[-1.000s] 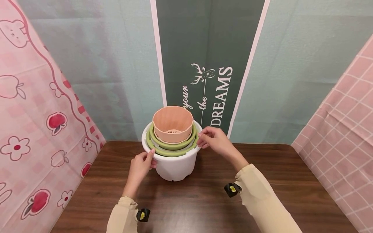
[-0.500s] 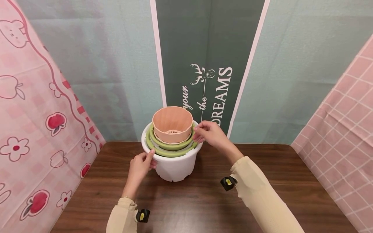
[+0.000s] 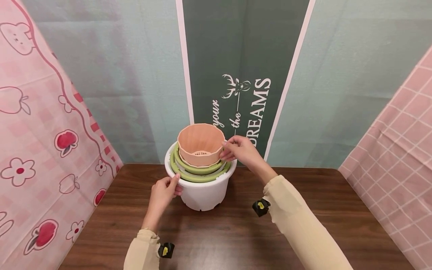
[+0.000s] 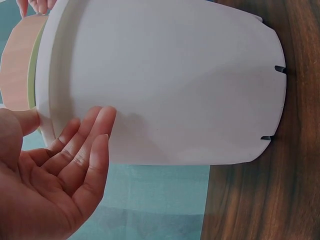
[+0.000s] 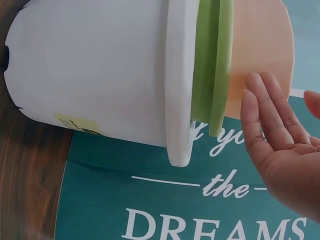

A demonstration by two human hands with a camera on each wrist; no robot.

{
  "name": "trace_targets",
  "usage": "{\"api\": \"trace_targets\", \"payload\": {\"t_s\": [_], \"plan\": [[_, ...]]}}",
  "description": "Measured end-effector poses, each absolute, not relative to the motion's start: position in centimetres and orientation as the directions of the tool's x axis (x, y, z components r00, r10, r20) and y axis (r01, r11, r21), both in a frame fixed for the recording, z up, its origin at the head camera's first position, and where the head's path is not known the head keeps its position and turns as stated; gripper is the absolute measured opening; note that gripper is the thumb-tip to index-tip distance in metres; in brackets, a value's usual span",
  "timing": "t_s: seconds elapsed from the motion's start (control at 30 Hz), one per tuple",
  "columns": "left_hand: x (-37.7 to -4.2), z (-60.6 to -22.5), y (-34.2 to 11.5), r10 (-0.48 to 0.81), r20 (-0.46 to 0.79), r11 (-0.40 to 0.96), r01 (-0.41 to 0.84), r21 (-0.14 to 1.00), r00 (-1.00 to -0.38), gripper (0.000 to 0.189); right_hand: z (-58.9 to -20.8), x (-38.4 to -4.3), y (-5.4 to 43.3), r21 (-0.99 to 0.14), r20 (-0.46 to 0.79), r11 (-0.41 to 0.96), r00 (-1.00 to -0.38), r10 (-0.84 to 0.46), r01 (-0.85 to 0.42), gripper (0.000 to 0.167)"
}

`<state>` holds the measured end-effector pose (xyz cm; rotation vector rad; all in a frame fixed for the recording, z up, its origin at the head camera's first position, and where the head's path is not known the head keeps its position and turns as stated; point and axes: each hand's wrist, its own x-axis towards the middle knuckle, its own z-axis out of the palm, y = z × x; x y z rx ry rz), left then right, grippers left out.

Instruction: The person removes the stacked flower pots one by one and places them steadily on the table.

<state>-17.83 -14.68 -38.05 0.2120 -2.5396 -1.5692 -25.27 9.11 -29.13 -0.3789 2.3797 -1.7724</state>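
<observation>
A large white plastic flower pot (image 3: 203,197) stands upright, with green-rimmed pots (image 3: 199,177) nested inside it. On top sits a peach fluted flower pot (image 3: 201,139) with small drain holes in its bottom. My left hand (image 3: 164,192) pinches the white pot's rim at the front left, thumb on top and fingers along the outer wall. At the right side of the peach pot is my right hand (image 3: 242,152); its extended fingers (image 5: 272,107) lie against the outer wall, and the thumb stands apart from the rim in the right wrist view.
The pots stand near the back edge of a brown wooden table (image 3: 216,240). Behind hangs a blue-green cloth (image 3: 141,75) with printed lettering. Pink cloths hang on the left (image 3: 40,150) and right (image 3: 401,157). A yellow label (image 5: 77,122) shows on the white pot.
My right hand has moved left and slightly up, from the white pot's right rim to the peach pot's right side. The left hand has stayed at the white rim.
</observation>
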Motion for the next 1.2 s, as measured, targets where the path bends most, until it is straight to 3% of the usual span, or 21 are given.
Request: {"api": "trace_targets", "payload": {"t_s": [0.77,1.2], "plan": [[-18.0,-38.2,-14.8,-0.204,0.065,0.438,-0.032,0.899,-0.977,0.044,-29.5,-26.3,7.8,-0.958,-0.033,0.286,-0.973,-0.230,-0.035,0.020],[-17.6,-38.1,-14.6,-0.194,0.056,0.423,-0.032,0.905,-0.979,0.042,-29.4,-26.0,7.7,-0.941,-0.002,0.329,-0.968,-0.249,-0.083,0.015]]}}
